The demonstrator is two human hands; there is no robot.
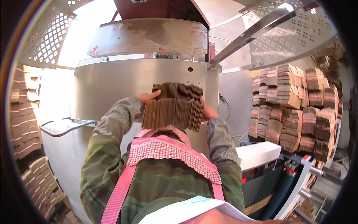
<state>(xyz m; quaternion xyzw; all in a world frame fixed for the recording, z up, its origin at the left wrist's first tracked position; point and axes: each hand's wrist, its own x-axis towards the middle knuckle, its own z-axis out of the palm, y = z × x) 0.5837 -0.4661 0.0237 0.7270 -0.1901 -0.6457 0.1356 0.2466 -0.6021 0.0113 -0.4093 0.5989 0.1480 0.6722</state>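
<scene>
Two hands clamp one thick stack of brown cardboard blanks (173,106) from either end, chest-high in front of a grey metal machine panel (112,89). Left hand (148,97) grips the stack's upper left corner, fingers curled over the top edge; right hand (207,111) presses the right end, fingers mostly hidden behind the card. Stack's long axis runs left to right between the palms, blanks standing on edge, with a second row showing behind and slightly above the first. Both hands sit equally close, each touching the load. Pink checked apron (167,149) over a camouflage jacket fills the lower view. At right, bundles of folded card (294,108) tied with pink bands are piled high; similar banded bundles (28,123) line the left edge. White box (259,154) rests below the right pile. Red-marked curved hood (149,37) crowns the machine.
</scene>
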